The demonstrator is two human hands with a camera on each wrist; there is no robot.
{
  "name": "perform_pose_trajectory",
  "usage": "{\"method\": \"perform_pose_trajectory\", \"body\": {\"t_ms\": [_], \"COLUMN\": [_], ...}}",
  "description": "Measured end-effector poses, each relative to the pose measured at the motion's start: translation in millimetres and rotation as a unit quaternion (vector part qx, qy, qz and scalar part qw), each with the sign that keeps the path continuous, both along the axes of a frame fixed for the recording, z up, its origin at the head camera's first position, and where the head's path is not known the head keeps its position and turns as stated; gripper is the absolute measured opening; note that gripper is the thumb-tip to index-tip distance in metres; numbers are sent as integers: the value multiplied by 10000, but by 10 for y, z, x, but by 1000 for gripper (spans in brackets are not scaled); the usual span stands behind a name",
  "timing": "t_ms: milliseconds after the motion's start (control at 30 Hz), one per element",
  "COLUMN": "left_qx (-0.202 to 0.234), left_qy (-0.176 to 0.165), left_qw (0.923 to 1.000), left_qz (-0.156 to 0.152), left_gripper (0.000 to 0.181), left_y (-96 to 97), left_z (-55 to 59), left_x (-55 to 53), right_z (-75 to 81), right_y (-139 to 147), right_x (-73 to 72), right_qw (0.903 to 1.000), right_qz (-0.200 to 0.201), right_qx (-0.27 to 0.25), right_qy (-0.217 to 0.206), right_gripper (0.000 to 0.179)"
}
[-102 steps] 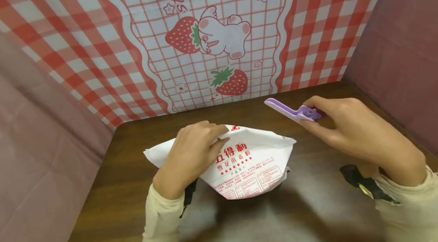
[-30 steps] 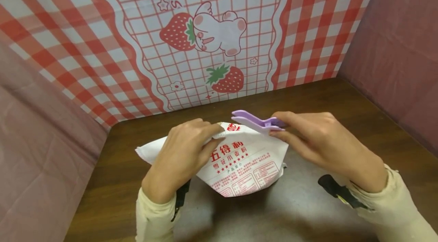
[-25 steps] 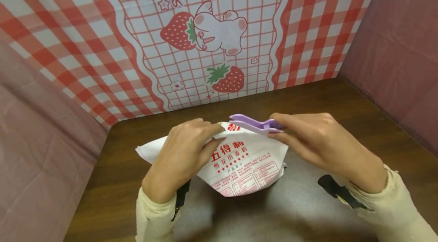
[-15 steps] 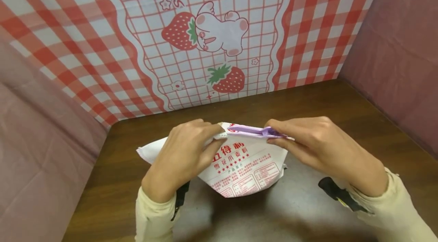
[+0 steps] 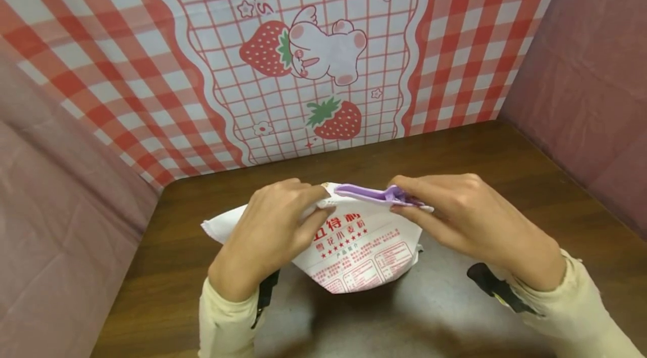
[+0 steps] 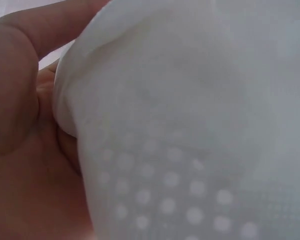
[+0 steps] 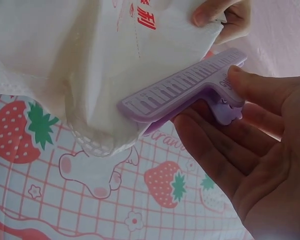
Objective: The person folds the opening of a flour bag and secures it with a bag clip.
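A white flour bag [image 5: 366,251] with red Chinese print is held upright over the table, its top edge folded together. My left hand [image 5: 273,229] pinches that folded edge left of the middle; in the left wrist view the bag [image 6: 185,90] fills most of the picture. With thumb and fingers, my right hand [image 5: 475,220] pinches the handle end of a purple bag clip [image 5: 361,193]. The clip's long arms lie along the fold, right of my left fingertips. In the right wrist view the clip [image 7: 182,87] straddles the bag's edge, one arm on the near face.
The dark brown wooden table [image 5: 455,150] extends around the bag. Behind it hangs a red-and-white checked strawberry cloth [image 5: 384,54], with pinkish curtains [image 5: 586,88] on both sides. Dark straps [image 5: 497,288] sit at the wrists.
The right hand has brought the clip left and down from beside the bag onto its top fold, and the clip's spread arms have come together. The left hand has kept its pinch.
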State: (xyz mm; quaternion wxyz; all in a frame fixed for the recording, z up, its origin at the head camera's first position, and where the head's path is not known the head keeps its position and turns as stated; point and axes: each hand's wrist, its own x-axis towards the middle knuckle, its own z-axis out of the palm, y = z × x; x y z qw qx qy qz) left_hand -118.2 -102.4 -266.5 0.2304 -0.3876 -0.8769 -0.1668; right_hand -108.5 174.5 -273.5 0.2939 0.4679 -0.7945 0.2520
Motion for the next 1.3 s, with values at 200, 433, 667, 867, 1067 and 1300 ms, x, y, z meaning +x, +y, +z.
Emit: {"method": "perform_pose_trajectory", "body": {"t_ms": [200,433,667,867,1067,1300], "left_qx": [191,747,895,835,753,733], "left_qy": [-9,584,775,799,762,796], "left_qw": [9997,9927,9887,9894,9909,9911], "left_qz": [-181,-745,-917,-877,-820,-777], "left_gripper": [7,6,5,5,7,6], "left_y": [-15,2,13,25,16,12], "left_z": [0,9,21,44,43,47], "left_x": [7,10,21,16,14,24], "right_z": [-41,-37,-16,-8,19,43], "right_y": [8,35,67,106,111,59], "right_x": [-12,-33,-30,-12,-11,-21], "right_qw": [9993,9986,9982,9990,9991,9983], "right_qz": [-174,-179,-106,3,346,348], "right_qx": [1,-212,-282,-251,-246,-201], "right_qy": [-341,-456,-515,-377,-83,423], "right_gripper": [31,44,35,38,33,34]}}
